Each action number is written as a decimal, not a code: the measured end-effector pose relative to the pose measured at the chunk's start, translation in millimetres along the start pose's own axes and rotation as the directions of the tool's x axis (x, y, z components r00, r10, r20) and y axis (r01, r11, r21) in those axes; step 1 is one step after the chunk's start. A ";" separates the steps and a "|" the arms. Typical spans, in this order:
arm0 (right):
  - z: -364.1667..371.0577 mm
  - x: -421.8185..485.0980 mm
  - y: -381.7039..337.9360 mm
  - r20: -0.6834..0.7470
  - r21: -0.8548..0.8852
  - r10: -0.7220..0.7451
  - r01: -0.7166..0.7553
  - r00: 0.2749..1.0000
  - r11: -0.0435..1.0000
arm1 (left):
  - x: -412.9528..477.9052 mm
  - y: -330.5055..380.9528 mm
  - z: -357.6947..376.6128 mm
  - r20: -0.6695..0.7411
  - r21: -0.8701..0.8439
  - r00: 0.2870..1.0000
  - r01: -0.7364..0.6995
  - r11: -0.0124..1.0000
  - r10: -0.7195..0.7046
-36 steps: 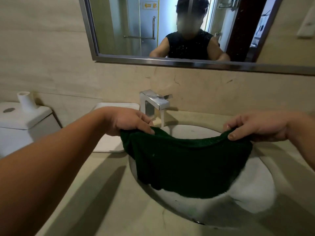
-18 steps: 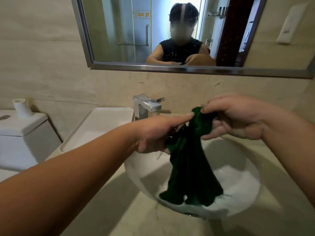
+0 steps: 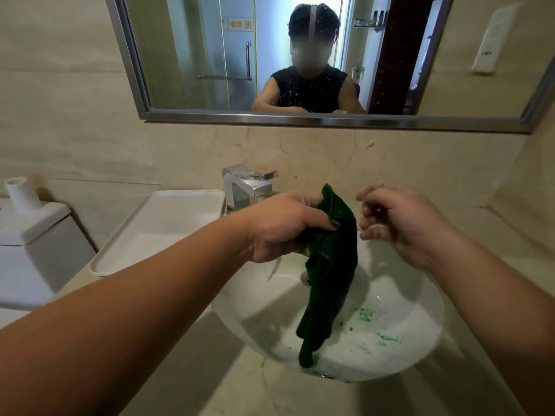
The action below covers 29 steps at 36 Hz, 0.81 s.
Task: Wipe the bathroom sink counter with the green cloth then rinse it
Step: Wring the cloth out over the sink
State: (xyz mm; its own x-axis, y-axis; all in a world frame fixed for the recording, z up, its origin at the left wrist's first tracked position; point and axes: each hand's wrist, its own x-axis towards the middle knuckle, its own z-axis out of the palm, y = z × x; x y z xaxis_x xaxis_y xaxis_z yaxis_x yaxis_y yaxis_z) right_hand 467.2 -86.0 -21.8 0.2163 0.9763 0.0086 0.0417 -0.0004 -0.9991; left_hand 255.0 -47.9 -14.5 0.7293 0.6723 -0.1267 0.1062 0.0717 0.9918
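Green cloth hangs bunched from left hand, which grips its top. The lower end dangles into the white basin, near green specks on the wet bowl. Right hand is just beside the cloth, fingers loosely curled, holding nothing. Looks like the rinse step. Next move likely needs the cloth under the faucet spout and the right hand regripping; cannot tell if water is running. Count: one cloth, two hands, one basin, one faucet, one white tray, one mirror.

A bathroom: a round white basin is set in a beige stone worktop, a chrome tap behind it; a framed mirror reflects a glass shower door; a white toilet cistern stands at the left.
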 end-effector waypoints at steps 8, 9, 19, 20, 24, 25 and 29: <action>18.7 -14.8 84.7 0.400 -0.061 0.313 -0.316 0.861 0.947 | 7.3 -2.0 -9.9 -0.080 -0.084 0.996 -0.041 0.996 0.035; 20.3 -13.6 91.7 0.422 -0.083 0.355 -0.354 0.834 0.932 | 7.9 -2.9 -12.2 -0.110 -0.080 0.994 -0.037 0.996 0.028; -4.6 0.9 113.8 0.512 -0.400 0.511 -0.334 0.691 0.853 | 8.0 -21.4 -46.8 -0.334 0.037 0.940 0.089 0.995 -0.072; -6.6 2.0 113.4 0.502 -0.450 0.515 -0.299 0.695 0.841 | 7.1 -22.8 -50.7 -0.308 0.112 0.949 0.112 0.987 -0.073; -10.2 5.4 102.2 0.453 -0.619 0.552 -0.199 0.700 0.760 | 3.1 -24.0 -54.2 -0.179 0.462 0.966 0.251 0.850 -0.188; -11.3 6.1 98.1 0.448 -0.648 0.557 -0.176 0.699 0.741 | 2.3 -23.8 -53.2 -0.152 0.533 0.959 0.283 0.798 -0.239; -17.3 9.8 80.5 0.391 -0.730 0.560 -0.125 0.730 0.672 | 2.9 -32.7 -40.2 -0.124 0.900 0.914 0.268 0.343 -0.388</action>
State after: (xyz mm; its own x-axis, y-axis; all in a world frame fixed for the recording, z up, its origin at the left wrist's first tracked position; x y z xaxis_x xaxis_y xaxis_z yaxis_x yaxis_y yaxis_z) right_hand 489.6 -80.2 -101.4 -0.2006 0.7970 -0.5696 0.7126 -0.2803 -0.6431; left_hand 226.5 -18.7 -46.5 0.5415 0.6776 -0.4977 0.8401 -0.4588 0.2893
